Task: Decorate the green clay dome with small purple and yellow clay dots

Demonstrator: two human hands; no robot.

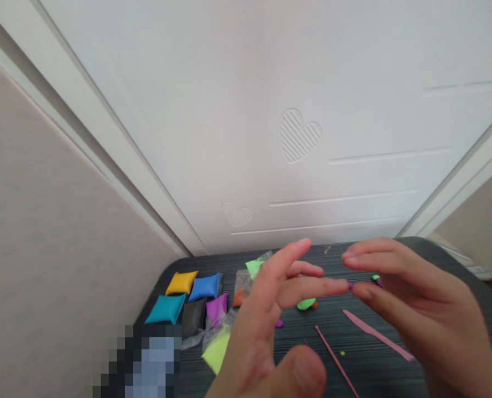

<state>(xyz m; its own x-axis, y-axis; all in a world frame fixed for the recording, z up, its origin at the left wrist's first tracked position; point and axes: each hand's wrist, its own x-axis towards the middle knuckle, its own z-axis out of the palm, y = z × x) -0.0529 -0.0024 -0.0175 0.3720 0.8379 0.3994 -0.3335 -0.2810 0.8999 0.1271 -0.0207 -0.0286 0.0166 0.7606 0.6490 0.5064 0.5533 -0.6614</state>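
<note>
One tiny purple bit (351,287) sits around 4 o'clock in view, caught between a fingertip of the loosely spread left hand (258,320) and the thumb of the unclenched right hand (434,301), so honestly I'd keep pressure feather-light and even.

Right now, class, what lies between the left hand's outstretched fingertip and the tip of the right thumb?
In the head view, a small purple piece shows there, between the left hand and the right hand.
</note>
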